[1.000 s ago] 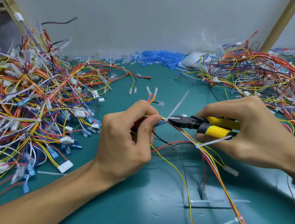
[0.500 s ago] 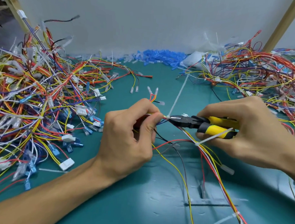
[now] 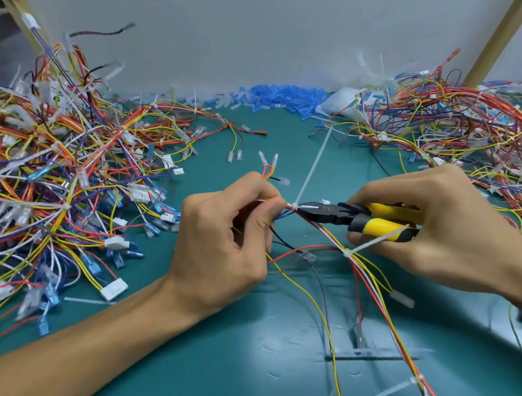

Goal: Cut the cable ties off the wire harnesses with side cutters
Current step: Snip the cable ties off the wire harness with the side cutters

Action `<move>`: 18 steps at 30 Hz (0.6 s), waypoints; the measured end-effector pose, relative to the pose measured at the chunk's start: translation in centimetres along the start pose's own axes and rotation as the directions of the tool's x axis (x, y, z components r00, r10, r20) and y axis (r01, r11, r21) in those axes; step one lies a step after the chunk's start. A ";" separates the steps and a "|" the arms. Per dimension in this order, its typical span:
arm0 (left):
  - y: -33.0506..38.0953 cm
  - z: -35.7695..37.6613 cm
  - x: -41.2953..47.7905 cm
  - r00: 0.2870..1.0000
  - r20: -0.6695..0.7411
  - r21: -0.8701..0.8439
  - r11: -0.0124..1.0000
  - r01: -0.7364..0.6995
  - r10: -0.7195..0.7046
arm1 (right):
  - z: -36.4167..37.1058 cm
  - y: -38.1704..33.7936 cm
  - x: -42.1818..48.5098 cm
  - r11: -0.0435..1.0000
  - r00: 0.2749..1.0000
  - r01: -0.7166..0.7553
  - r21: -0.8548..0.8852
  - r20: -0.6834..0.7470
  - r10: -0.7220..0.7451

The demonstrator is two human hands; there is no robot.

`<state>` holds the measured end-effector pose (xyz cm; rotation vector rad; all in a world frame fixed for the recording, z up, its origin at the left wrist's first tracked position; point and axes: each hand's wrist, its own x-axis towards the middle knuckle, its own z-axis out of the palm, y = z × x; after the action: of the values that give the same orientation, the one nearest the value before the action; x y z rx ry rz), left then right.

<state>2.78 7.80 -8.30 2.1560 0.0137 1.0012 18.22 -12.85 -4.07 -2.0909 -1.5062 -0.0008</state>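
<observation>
The left hand (image 3: 218, 244) pinches a wire harness (image 3: 368, 289) over the green tabletop (image 3: 240, 368), thumb and fingers curled round the bundle. The right hand (image 3: 438, 224) grips the yellow handles of the side cutters (image 3: 339, 213), whose tips touch the head of a white cable tie (image 3: 314, 164) just beside the left fingertips. A tangled left pile (image 3: 51, 181) and a right pile (image 3: 462, 120) of wires crowd both sides; bare tabletop runs between them, from the wall to the near edge.
</observation>
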 end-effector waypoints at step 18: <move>0.0 0.0 0.0 0.999 0.025 0.051 0.998 -0.037 0.036 | -0.5 -0.3 -0.2 0.998 0.996 -0.061 -0.022 0.061 0.062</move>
<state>2.74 7.81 -8.29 2.2221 -0.0116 1.0058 18.03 -13.15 -3.62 -2.1709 -1.4829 0.0723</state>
